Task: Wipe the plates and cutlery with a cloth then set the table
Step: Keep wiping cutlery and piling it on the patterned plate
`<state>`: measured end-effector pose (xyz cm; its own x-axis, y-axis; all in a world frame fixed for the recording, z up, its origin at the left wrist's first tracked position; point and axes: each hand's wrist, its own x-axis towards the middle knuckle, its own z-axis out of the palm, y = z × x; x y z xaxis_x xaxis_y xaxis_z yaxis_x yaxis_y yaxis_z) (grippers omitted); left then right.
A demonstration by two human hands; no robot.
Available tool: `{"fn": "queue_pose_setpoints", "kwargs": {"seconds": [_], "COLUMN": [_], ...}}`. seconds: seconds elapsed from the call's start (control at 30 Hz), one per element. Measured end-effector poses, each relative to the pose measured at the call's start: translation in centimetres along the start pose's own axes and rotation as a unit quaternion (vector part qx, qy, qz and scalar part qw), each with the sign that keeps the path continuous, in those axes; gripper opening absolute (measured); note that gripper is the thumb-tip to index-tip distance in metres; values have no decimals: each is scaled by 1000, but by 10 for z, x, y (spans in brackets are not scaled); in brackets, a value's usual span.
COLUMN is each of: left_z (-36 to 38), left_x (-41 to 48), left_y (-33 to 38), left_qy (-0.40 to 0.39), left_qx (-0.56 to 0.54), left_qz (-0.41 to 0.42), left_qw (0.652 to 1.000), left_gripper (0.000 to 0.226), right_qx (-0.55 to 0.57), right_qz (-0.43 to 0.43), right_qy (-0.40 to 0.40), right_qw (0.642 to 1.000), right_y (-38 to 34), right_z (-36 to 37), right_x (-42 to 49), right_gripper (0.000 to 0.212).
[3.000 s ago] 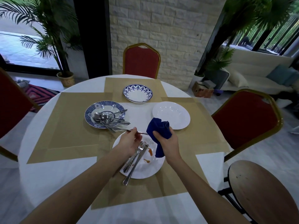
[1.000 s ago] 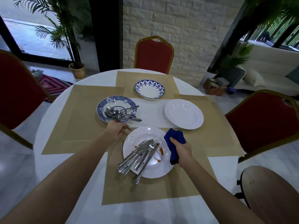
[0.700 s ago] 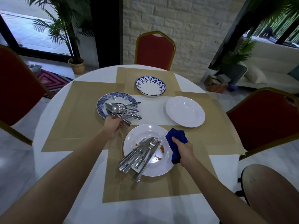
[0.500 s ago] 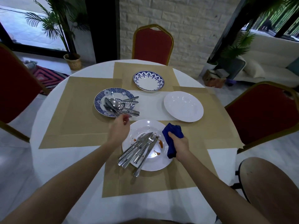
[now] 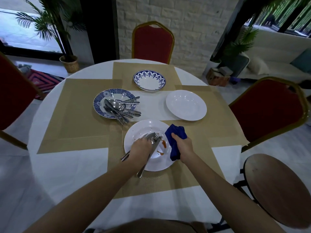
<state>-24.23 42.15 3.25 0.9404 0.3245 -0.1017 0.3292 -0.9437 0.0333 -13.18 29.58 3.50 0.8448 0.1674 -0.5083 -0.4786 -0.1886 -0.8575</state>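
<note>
A white plate (image 5: 144, 128) with red sauce smears (image 5: 164, 144) sits on the near placemat and holds several forks and knives (image 5: 155, 137). My left hand (image 5: 140, 149) lies on this cutlery, fingers curled over the handles. At the plate's right rim, my right hand (image 5: 183, 145) grips a blue cloth (image 5: 176, 132). Behind on the left, a blue patterned plate (image 5: 101, 101) carries a pile of spoons and other cutlery (image 5: 121, 108). A clean white plate (image 5: 186, 105) lies at the right and a blue-rimmed bowl (image 5: 149, 79) at the back.
The round table (image 5: 67, 174) has a white cloth and tan placemats (image 5: 75, 123). Red chairs stand at the far side (image 5: 152, 41), the left (image 5: 11, 98) and the right (image 5: 265, 111). A wooden stool (image 5: 276, 187) is at the near right.
My left hand put a piece of cutlery on the blue patterned plate, then came back and now lies on the cutlery on the near white plate. My right hand kept hold of the cloth.
</note>
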Motion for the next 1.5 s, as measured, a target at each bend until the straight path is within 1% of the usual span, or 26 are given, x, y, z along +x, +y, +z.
{"fn": "queue_pose_setpoints", "kwargs": {"seconds": [0.03,0.1,0.23,0.33,0.37,0.4,0.47,0.53,0.6,0.67,0.73,0.77,0.87,0.9,0.93,1.03,1.07,1.13,1.2,1.23,1.3,1.33,1.43,1.5], "left_z": [-2,-5,-16,-18,-17,-20,-26,-35,-39,-41,-43,-45,-52,-53,-53,-50,-50,-53,-55,-55,-53,-51,-48,-47], "left_x": [-1,-1,-3,0,2,1,-1,-3,-5,-6,-9,-9,-8,-8,-8,-10,-10,-8,-6,-6,-8,-9,-10,-7], "left_y": [2,4,-1,-9,-11,-10,-8,-2,3,4,5,5,7,7,8,9,10,10,9,7,6,6,5,4], "left_qy": [1,0,-14,-18,-37,-51,-76,-94,-98,-98,-94,-89,-74,-74,-74,-85,-88,-81,-74,-75,-84,-90,-106,-94], "left_qx": [11,-18,-162,-248,-299,-366,-488,-556,-611,-645,-659,-668,-696,-700,-702,-699,-703,-711,-709,-710,-711,-707,-679,-659], "left_qz": [4,-2,-77,-110,-119,-126,-130,-113,-102,-106,-108,-108,-112,-112,-112,-113,-116,-123,-123,-120,-112,-111,-130,-140], "left_qw": [1000,1000,984,962,946,920,860,818,779,751,738,731,706,701,699,701,696,688,690,690,689,693,715,733], "left_gripper": [34,36,26,24,24,23,16,15,15,13,14,15,18,19,21,23,24,26,28,28,26,26,37,43], "right_qx": [3,10,10,-13,-21,-29,-54,-100,-173,-198,-184,-183,-221,-238,-252,-261,-256,-258,-281,-291,-286,-264,-139,-81], "right_qz": [0,0,-16,-73,-101,-134,-201,-244,-275,-295,-301,-305,-319,-322,-326,-338,-345,-365,-369,-366,-352,-343,-311,-301], "right_qy": [-1,-3,-11,-12,-14,-15,-31,-67,-89,-60,-23,-22,-81,-89,-80,9,21,-14,-57,-55,-10,18,57,73], "right_qw": [1000,1000,1000,997,995,990,978,962,942,933,935,934,918,912,908,904,903,894,884,882,891,901,938,947], "right_y": [0,-2,-5,-6,-7,-9,-14,-22,-29,-36,-43,-47,-51,-52,-53,-59,-60,-56,-52,-52,-57,-60,-70,-78], "right_z": [0,1,0,1,3,4,8,13,16,15,11,9,11,11,10,5,5,6,7,7,4,2,1,2], "right_x": [-1,-4,-8,-12,-14,-16,-22,-27,-28,-22,-17,-17,-22,-22,-22,-15,-15,-19,-22,-21,-16,-14,-16,-20], "right_gripper": [28,27,20,17,17,17,19,19,20,22,23,22,23,23,23,24,24,25,27,27,24,23,20,19]}}
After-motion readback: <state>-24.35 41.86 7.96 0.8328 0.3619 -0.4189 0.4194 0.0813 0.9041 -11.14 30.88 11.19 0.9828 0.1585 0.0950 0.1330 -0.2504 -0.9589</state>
